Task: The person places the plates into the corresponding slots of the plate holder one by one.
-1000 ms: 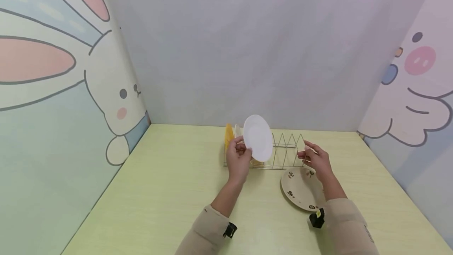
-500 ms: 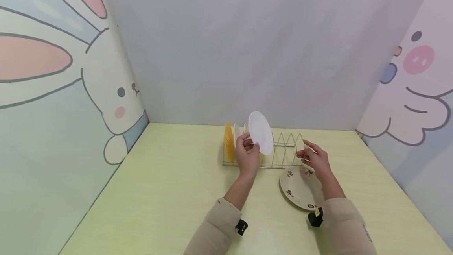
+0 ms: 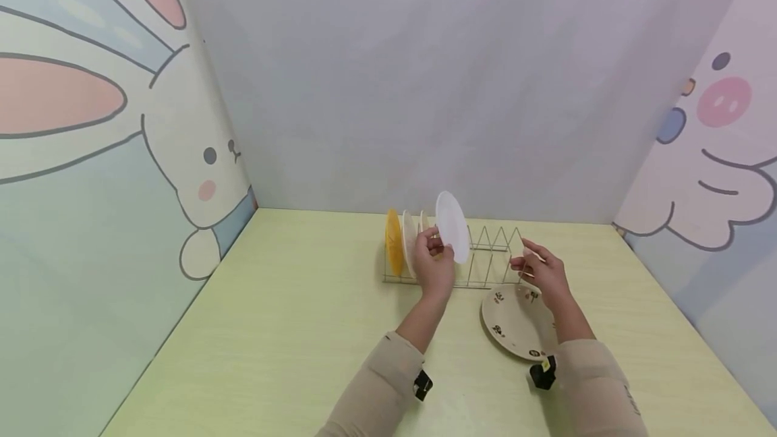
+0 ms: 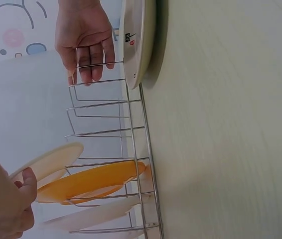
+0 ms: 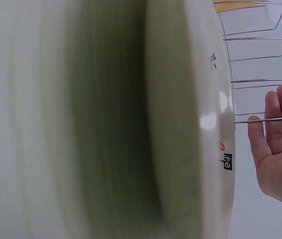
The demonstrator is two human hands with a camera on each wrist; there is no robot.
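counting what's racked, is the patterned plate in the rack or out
Out: the patterned plate lies face up, its pattern showing, on the table in front of the rack.

On the desk (image 3: 291, 322), before the back wall (image 3: 413, 86), a rack (image 3: 479, 287) carries a row of plates (image 3: 409, 241) on edge at its left. Just right of the row, the left grip (image 3: 436, 265) holds a raised plate (image 3: 453, 229) at mid-rack. The right grip (image 3: 542, 272) is on the rack's right end; before it lies a dish (image 3: 519, 326), partly beneath the right forearm (image 3: 575, 322).
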